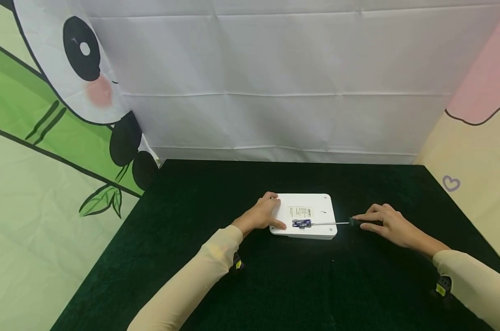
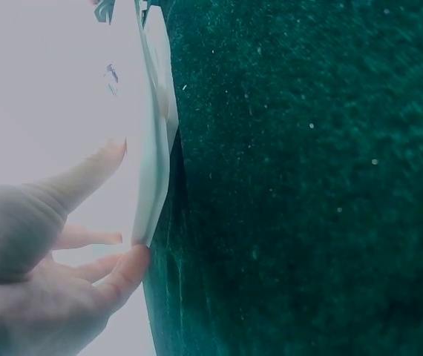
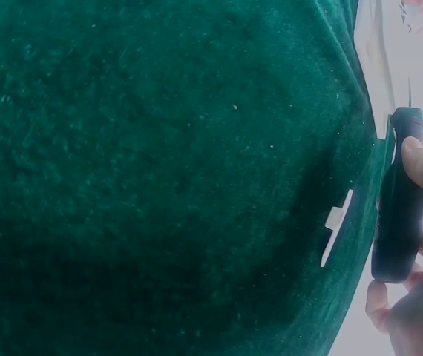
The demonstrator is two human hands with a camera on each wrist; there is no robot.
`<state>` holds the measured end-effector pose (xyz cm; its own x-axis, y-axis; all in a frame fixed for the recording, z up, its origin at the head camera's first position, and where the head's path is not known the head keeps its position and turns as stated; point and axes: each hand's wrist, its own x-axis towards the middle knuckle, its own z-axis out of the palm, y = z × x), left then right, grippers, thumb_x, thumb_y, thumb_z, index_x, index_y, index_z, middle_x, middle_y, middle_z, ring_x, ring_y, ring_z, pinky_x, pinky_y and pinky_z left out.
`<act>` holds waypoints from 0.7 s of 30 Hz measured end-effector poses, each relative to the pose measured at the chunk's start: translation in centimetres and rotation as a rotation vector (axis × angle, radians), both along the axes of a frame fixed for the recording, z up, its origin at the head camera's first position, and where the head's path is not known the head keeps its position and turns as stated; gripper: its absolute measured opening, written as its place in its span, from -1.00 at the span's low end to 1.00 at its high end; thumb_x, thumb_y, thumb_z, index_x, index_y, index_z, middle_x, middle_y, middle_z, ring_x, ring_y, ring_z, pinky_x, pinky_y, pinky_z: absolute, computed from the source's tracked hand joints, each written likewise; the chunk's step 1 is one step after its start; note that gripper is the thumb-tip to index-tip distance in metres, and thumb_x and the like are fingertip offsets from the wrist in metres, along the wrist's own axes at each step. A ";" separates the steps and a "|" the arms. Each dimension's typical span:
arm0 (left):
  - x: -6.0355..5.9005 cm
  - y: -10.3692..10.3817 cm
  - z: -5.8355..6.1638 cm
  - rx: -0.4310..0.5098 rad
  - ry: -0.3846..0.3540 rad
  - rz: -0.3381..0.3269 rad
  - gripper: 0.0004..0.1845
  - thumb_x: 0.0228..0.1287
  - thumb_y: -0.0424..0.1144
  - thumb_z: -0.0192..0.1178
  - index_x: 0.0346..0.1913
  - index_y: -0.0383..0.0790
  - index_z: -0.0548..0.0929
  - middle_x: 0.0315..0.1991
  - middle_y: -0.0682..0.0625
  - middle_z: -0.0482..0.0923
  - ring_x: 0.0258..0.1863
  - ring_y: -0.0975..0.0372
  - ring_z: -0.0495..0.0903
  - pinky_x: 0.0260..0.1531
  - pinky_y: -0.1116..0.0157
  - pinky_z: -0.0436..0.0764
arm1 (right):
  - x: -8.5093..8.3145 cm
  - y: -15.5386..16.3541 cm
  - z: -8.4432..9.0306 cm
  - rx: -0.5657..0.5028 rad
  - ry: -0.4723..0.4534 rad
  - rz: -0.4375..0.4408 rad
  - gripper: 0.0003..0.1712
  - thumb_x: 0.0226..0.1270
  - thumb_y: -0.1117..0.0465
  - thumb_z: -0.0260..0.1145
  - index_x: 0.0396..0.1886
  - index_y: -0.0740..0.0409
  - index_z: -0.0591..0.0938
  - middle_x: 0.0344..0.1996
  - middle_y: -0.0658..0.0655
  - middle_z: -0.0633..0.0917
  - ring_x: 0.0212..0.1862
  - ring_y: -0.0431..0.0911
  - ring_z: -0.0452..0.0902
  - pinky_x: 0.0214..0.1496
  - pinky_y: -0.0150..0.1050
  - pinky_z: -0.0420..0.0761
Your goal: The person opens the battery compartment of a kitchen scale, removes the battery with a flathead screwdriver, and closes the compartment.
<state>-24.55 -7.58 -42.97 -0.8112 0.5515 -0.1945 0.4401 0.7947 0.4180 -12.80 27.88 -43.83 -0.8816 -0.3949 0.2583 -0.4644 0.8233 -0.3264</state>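
A white flat device [image 1: 288, 201] with rounded corners and a printed label lies on the dark green cloth. Blue batteries [image 1: 301, 223] show in a slot near its front edge. My left hand [image 1: 263, 214] grips the device's left end, thumb on the upper face and fingers at the edge. On the other side, my right hand [image 1: 388, 225] holds a screwdriver [image 3: 401, 215] by its black handle, the thumb along it. The thin shaft [image 1: 330, 223] reaches leftward across the device, its tip at the batteries.
In the right wrist view, a small white tabbed piece [image 3: 336, 226] lies on the cloth beside the screwdriver handle. Dark green cloth [image 1: 274, 285] covers the table. A white curtain [image 1: 274, 92] hangs behind, with printed cartoon cloths on the left and right.
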 end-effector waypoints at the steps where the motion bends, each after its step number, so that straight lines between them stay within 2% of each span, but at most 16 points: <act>1: 0.0 0.0 0.0 0.001 -0.001 0.000 -0.17 0.07 0.06 0.44 0.37 -0.21 0.41 0.49 -0.08 0.07 0.41 0.00 0.20 0.38 0.05 0.29 | 0.0 0.0 -0.1 -0.003 -0.002 0.000 -0.69 0.34 0.18 0.33 0.07 -0.05 0.71 -0.21 -0.14 0.57 -0.21 -0.29 0.25 -0.25 -0.33 0.30; 9: -0.1 0.1 0.0 0.002 -0.004 0.002 -0.17 0.07 0.05 0.45 0.37 -0.21 0.40 0.49 -0.09 0.06 0.42 -0.01 0.19 0.38 0.04 0.29 | 0.0 0.3 -0.7 -0.033 -0.012 0.005 -0.68 0.34 0.21 0.32 0.08 -0.03 0.70 -0.20 -0.13 0.57 -0.20 -0.32 0.24 -0.24 -0.33 0.31; 21: -0.1 0.2 0.1 -0.023 -0.004 0.008 -0.16 0.07 0.06 0.45 0.37 -0.20 0.40 0.49 -0.07 0.06 0.42 0.01 0.20 0.38 0.06 0.30 | 0.1 0.2 -0.7 -0.034 -0.027 -0.011 -0.69 0.35 0.19 0.32 0.08 -0.06 0.70 -0.21 -0.15 0.57 -0.19 -0.28 0.26 -0.23 -0.32 0.31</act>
